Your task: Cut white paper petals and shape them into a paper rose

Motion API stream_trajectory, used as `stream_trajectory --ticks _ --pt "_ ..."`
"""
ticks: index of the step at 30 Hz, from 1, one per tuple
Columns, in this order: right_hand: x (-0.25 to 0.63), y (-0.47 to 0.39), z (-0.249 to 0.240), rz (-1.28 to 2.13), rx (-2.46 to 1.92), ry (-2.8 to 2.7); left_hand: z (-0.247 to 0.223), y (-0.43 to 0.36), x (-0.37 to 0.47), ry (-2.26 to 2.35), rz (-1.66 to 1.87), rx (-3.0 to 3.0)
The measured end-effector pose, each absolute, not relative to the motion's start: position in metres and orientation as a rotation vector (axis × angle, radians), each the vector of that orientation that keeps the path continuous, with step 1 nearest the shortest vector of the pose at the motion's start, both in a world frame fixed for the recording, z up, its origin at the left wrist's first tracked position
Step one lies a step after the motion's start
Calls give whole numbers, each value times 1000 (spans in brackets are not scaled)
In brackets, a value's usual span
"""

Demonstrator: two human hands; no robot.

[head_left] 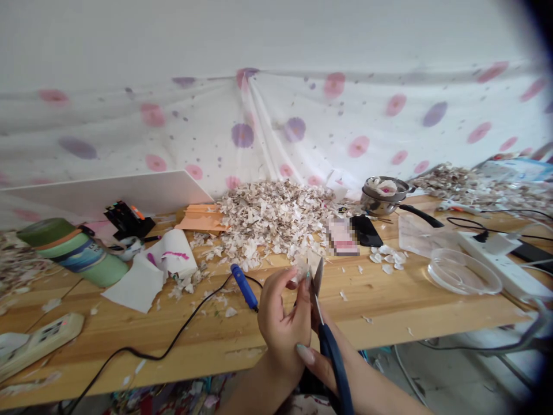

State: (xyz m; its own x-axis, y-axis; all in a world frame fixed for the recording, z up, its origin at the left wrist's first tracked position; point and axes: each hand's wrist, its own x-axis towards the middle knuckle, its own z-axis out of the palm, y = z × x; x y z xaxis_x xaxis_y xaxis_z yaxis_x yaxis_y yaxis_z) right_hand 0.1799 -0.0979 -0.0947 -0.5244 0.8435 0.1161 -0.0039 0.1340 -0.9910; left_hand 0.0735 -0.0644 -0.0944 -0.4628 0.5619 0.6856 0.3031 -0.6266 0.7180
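The left hand (283, 314) pinches a thin, pale flake (306, 260) between its fingertips above the wooden table (371, 300), while the right hand (320, 366) grips blue-handled scissors (332, 351), blades pointing away, close beside the flake. Beyond lies a heap of whitish scraps (272, 219); a corded blue tool (245, 287) rests left of the hands, a steel saucepan (375, 205) farther back, right

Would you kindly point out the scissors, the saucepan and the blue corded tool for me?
Scissors (329, 341), head view: on the dark blue handle.
Saucepan (375, 206), head view: on its steel side.
Blue corded tool (244, 287), head view: on the middle of its barrel.
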Motion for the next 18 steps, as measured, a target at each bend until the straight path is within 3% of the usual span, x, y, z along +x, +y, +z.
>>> stream_trajectory --ticks 18 --pt "174 -96 -105 1451 -803 -1420 -89 -71 74 1278 2148 1316"
